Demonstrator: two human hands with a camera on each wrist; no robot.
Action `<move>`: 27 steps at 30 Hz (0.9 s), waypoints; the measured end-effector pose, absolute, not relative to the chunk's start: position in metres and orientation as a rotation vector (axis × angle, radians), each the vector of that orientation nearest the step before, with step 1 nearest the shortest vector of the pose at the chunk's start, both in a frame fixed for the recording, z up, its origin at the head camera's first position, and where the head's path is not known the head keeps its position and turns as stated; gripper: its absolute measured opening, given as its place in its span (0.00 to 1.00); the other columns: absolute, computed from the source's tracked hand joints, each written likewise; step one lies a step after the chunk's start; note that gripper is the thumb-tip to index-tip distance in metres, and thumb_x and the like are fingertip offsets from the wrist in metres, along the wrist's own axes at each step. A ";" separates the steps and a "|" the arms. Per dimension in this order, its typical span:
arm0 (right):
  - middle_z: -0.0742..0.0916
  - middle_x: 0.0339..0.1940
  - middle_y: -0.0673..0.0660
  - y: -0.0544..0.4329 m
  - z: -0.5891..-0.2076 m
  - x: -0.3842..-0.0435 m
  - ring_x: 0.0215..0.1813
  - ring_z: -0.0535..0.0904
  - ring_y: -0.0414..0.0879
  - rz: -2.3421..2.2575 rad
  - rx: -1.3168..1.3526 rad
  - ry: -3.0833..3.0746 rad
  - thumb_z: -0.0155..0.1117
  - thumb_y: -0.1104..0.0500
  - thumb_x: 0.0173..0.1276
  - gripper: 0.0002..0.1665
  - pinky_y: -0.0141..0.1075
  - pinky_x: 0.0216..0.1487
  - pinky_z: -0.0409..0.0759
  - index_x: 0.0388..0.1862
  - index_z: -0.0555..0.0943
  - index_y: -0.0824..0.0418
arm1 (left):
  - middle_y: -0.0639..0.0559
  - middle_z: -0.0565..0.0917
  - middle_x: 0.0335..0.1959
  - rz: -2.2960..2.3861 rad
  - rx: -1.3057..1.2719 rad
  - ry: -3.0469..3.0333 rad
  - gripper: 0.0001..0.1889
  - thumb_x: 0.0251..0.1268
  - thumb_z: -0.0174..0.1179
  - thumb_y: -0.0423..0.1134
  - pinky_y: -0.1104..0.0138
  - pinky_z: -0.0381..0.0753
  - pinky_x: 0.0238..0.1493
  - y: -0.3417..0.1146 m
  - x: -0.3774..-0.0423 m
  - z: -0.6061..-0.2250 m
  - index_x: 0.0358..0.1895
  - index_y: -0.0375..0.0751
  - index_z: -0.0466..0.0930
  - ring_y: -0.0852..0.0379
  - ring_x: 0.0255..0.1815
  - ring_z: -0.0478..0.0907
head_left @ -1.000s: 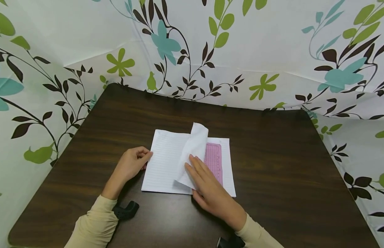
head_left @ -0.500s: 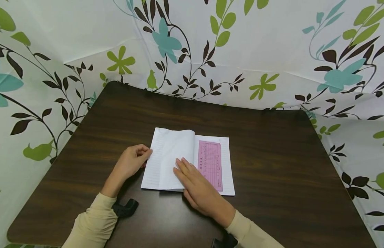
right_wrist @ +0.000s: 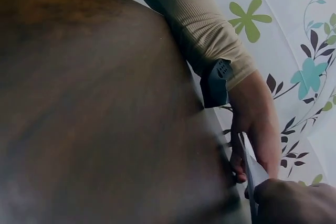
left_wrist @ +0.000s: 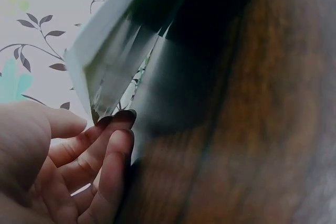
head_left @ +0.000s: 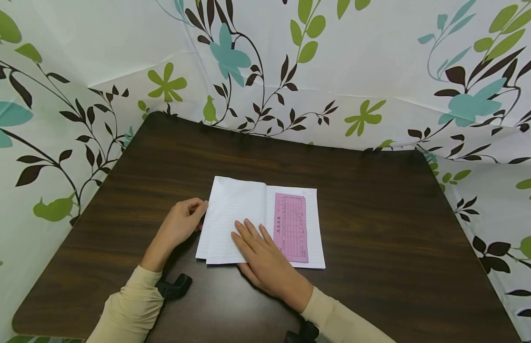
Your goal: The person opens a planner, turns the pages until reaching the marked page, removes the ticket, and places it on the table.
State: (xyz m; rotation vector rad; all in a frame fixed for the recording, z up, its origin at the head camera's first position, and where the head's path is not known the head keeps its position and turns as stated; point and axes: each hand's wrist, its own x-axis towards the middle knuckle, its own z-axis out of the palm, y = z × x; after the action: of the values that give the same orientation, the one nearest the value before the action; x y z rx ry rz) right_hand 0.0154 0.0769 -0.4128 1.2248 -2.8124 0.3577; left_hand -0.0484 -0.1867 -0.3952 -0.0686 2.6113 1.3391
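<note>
There it goes, the curling page (head_left: 235,205) is now down flat on the left of the notebook (head_left: 313,233) mid-table (head_left: 376,219), right hand (head_left: 267,262) resting there, fingers spread, left hand (head_left: 181,224) pinching the left edge, pink slip (head_left: 290,228) uncovered rightward, the turn seemingly done.

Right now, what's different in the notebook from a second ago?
The lined page that stood up over part of the pink printed form now lies over to the left in the notebook. The right hand moved left with it, so more pink shows. The left hand stayed at the notebook's left edge.
</note>
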 end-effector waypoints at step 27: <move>0.91 0.45 0.52 0.102 -0.406 -0.015 0.50 0.87 0.49 0.499 0.893 -2.443 0.56 0.50 0.80 0.16 0.48 0.58 0.79 0.47 0.87 0.56 | 0.50 0.87 0.29 1.245 -0.040 2.678 0.14 0.74 0.65 0.49 0.65 0.71 0.29 -0.183 -0.049 -0.400 0.44 0.39 0.84 0.59 0.26 0.78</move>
State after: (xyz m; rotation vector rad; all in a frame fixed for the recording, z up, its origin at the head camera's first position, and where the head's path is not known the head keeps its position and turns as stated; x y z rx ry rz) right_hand -0.0148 0.1020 -0.4057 0.8927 -2.4434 0.4987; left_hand -0.0492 -0.1835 -0.3995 -0.0399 2.6778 1.2452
